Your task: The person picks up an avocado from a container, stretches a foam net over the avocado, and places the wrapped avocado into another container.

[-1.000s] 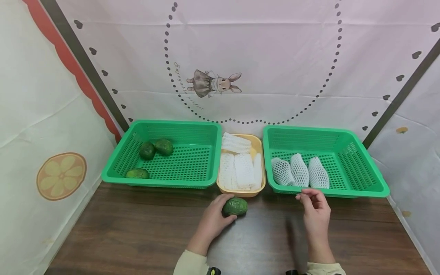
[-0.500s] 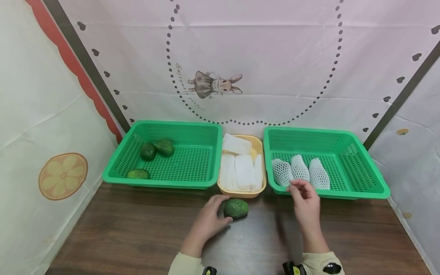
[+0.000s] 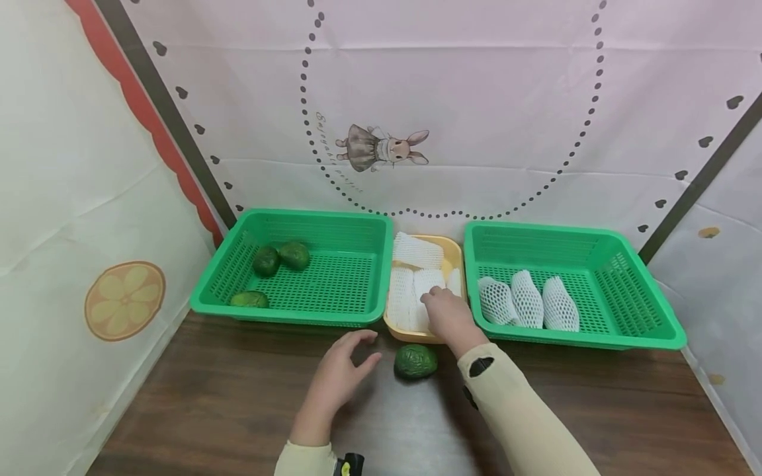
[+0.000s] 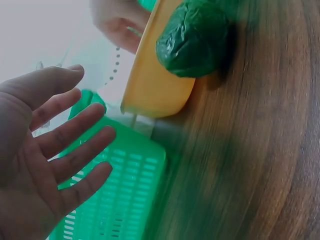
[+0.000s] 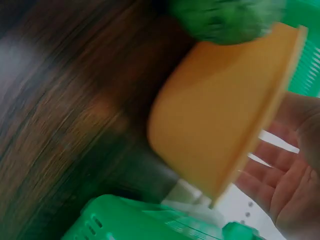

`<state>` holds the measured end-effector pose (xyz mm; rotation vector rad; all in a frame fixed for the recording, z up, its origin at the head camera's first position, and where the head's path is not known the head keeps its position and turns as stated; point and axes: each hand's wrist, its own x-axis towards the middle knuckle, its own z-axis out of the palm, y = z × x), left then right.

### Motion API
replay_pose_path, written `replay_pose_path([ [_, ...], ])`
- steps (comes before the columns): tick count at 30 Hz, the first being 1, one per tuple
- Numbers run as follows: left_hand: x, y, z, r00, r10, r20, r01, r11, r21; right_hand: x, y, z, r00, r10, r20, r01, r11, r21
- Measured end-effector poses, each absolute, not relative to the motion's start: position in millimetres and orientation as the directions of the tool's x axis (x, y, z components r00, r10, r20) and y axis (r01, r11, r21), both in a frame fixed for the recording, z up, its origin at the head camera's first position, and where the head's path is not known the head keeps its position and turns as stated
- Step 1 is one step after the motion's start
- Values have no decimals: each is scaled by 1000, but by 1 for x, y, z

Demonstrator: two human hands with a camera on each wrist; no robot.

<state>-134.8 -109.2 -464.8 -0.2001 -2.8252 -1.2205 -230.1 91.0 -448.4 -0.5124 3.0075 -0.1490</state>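
One dark green, wrinkled avocado [image 3: 415,361] lies on the table in front of the yellow tub [image 3: 454,254]. Left of the avocado, apart from it, my left hand [image 3: 335,377] holds nothing; its fingers and thumb are spread in the left wrist view. My right hand [image 3: 450,318] reaches over the tub's front rim, fingers right at the white foam net sleeves [image 3: 426,283] inside. In the right wrist view the tub wall [image 5: 215,110] hides the tips of my right hand's loosely extended fingers. Flat foam sleeves fill much of the tub.
A green basket [image 3: 321,316] on the left contains several avocados [image 3: 294,255]. The right green basket [image 3: 595,338] has three sleeved, net-covered fruits [image 3: 526,299] along its left side. A printed cloth [image 3: 488,99] hangs behind the baskets.
My left hand has let go of the avocado and drawn back to the left. My right hand has moved left from the right basket's front edge to the foam sleeves in the tub.
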Motion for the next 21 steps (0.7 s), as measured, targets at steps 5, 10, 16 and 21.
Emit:
replay_pose_path([
  [5, -135, -113, -467, -991, 92, 99, 135, 661, 738, -238, 87, -453, -937, -331, -108, -330, 944, -23],
  [10, -135, -113, -469, -991, 100, 93, 136, 650, 747, -235, 88, -445, -955, -293, 33, -295, 954, -53],
  [16, -134, -112, -468, -987, 129, 94, 151, 552, 820, -209, 110, -399, -983, -18, 183, -103, 879, -465],
  [21, -131, -102, -463, -967, 150, 204, 253, 497, 830, -177, 131, -371, -998, 56, 30, 11, 609, -793],
])
